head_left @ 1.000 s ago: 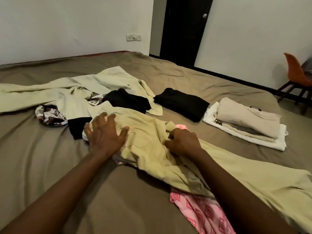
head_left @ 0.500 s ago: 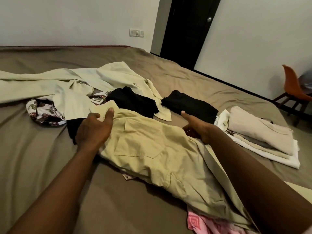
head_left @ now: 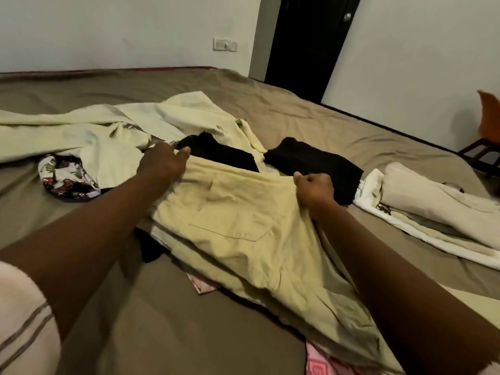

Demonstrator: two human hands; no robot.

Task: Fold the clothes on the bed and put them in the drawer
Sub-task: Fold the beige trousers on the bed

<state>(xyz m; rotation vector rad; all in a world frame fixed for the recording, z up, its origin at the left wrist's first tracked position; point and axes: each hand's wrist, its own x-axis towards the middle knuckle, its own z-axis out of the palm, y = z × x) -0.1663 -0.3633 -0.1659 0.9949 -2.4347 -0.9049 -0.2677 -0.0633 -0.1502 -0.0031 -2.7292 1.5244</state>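
Observation:
Pale yellow trousers (head_left: 238, 226) lie spread on the brown bed (head_left: 311, 109) in front of me, back pocket up. My left hand (head_left: 162, 161) grips the left end of their waistband, and my right hand (head_left: 313, 189) pinches the right end. Beyond them lie a loose cream garment (head_left: 94, 131), a black garment (head_left: 224, 152), a floral cloth (head_left: 65, 180) and a folded black piece (head_left: 313, 161). A pink patterned cloth (head_left: 322, 361) peeks from under the trouser legs. No drawer is in view.
A stack of folded beige and white clothes (head_left: 433, 209) rests at the right of the bed. A dark door (head_left: 305, 44) stands behind, and an orange chair (head_left: 487, 117) at the far right. A wall switch (head_left: 224, 44) sits on the back wall.
Both hands moved from pressing on the trousers to their waistband ends, the right hand closing on the fabric. The trousers got pulled flatter and straighter. My view shifted up and left.

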